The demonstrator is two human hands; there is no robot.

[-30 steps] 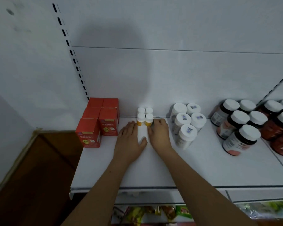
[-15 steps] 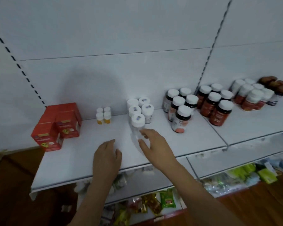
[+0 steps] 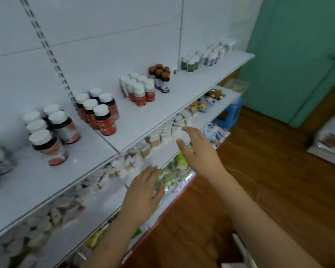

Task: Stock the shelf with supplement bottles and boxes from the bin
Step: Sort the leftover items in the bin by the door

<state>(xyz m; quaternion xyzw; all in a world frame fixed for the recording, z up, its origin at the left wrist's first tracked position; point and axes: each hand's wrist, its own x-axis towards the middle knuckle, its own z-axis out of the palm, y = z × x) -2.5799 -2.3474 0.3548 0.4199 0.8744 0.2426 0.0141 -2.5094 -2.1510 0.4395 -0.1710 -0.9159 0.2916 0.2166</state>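
**Empty-handed between loads**

Both hands hang in the air in front of the shelving, and neither carries anything. The left hand [image 3: 143, 192] is spread flat, palm down, fingers loose, out in front of the lower shelf [image 3: 217, 111] with its blurred packets. The right hand [image 3: 199, 151] is open too, fingers straight and slightly apart, reaching out to the right, clear of every bottle.

Up on the top shelf [image 3: 182, 97] the stock stands in tidy clusters: dark bottles with white caps [image 3: 96, 113] nearest, then white bottles with red labels [image 3: 140, 89], then brown-capped bottles [image 3: 161, 76], and more further along. All of it sits well above and to the left of the hands, untouched.

My read: this is the gap between placements, a turn toward the bin for the next load. No bin shows plainly; only a clear tub [image 3: 236, 86] sits past the shelf end. The next move calls for finding that bin and gripping fresh bottles or boxes.
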